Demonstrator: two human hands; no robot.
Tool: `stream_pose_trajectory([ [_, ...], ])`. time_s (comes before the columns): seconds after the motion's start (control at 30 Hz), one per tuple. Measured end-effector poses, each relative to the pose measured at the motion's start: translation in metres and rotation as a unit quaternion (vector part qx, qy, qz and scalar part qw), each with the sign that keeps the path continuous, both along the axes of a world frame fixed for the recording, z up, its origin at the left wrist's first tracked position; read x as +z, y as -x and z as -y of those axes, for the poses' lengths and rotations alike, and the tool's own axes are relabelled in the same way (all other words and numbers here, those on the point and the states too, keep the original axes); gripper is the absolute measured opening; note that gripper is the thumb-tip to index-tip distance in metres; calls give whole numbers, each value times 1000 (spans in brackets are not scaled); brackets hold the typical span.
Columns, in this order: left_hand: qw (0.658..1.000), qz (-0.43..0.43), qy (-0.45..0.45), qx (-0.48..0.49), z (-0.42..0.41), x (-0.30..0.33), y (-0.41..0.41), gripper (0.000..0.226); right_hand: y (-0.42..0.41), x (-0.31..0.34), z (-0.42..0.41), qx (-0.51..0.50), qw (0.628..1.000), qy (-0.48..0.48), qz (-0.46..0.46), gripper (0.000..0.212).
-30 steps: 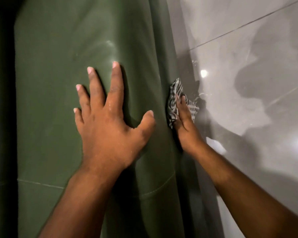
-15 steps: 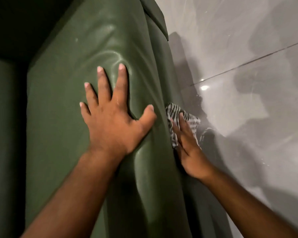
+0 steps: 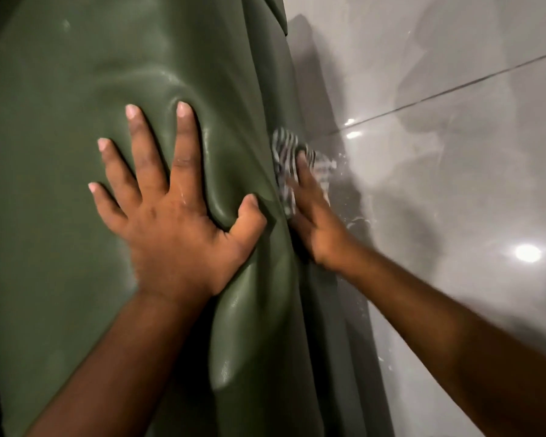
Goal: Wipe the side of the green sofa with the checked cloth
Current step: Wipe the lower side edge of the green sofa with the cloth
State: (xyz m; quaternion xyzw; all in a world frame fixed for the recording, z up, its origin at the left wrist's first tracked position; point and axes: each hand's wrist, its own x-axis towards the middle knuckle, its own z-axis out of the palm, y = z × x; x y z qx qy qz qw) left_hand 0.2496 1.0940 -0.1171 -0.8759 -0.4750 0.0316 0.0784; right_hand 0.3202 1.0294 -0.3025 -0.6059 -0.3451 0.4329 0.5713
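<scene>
The green sofa point(image 3: 76, 99) fills the left and middle of the head view, its smooth leather dented and creased. My left hand point(image 3: 174, 222) lies flat on its top with fingers spread, pressing in and holding nothing. The checked cloth point(image 3: 286, 152), grey and white, is bunched against the sofa's right side face. My right hand point(image 3: 312, 222) presses the cloth to that side, fingers laid over it, so part of the cloth is hidden under them.
A glossy grey tiled floor point(image 3: 454, 184) runs along the right of the sofa, with a dark grout line point(image 3: 438, 94), light reflections and shadows on it. A dark gap edges the sofa at the far left.
My right hand and the cloth have slid along the sofa's side, farther from me. The view has closed in on the sofa. My left hand stays pressed flat on top.
</scene>
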Motion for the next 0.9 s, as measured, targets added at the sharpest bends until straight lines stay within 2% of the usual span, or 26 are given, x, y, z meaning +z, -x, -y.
stream_pose_trajectory([
  [0.1,1000,-2,-2,-1,0,0,0,102,32,0,46,24,1000,-8,-1,57],
  [0.2,1000,1,0,-2,1,-2,0,103,28,3,47,31,999,4,15,60],
  [0.33,1000,11,-4,-3,-1,-5,2,102,5,3,20,38,999,-20,34,62],
  [0.5,1000,15,-16,-5,-2,-9,2,103,-35,-3,-62,-17,999,-20,22,53],
  [0.6,1000,18,-10,-10,-4,-13,3,104,-60,-4,-102,-57,998,17,-6,44],
  [0.73,1000,21,-18,-11,-5,-14,5,103,-68,-4,-114,-53,995,54,-67,58],
  [0.9,1000,12,-16,-11,-5,-13,4,103,-57,-1,-91,-62,982,91,-157,71],
])
